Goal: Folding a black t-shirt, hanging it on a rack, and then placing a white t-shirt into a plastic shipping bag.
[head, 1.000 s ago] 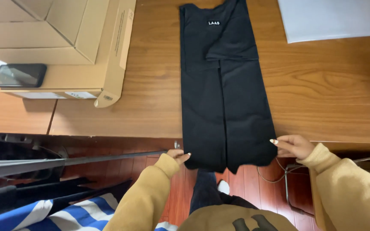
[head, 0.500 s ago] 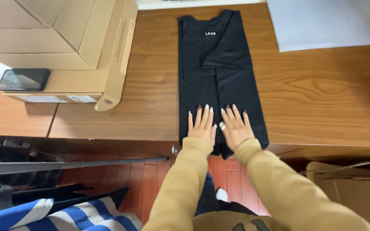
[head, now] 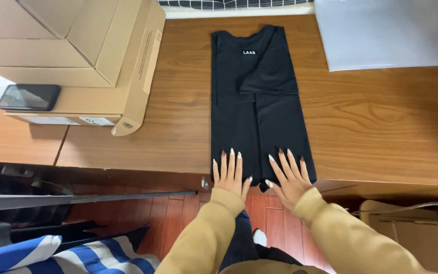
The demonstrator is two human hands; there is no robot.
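At the near edge of the desk (head: 381,127), one folded black shirt (head: 259,101) lies lengthwise, its hem just over the edge. Two hands press flat on it, fingers spread, gripping nothing: left hand (head: 230,175), right hand (head: 289,175). Far left sit what look like two cardboard boxes (head: 77,45), one dark phone (head: 29,97) on them
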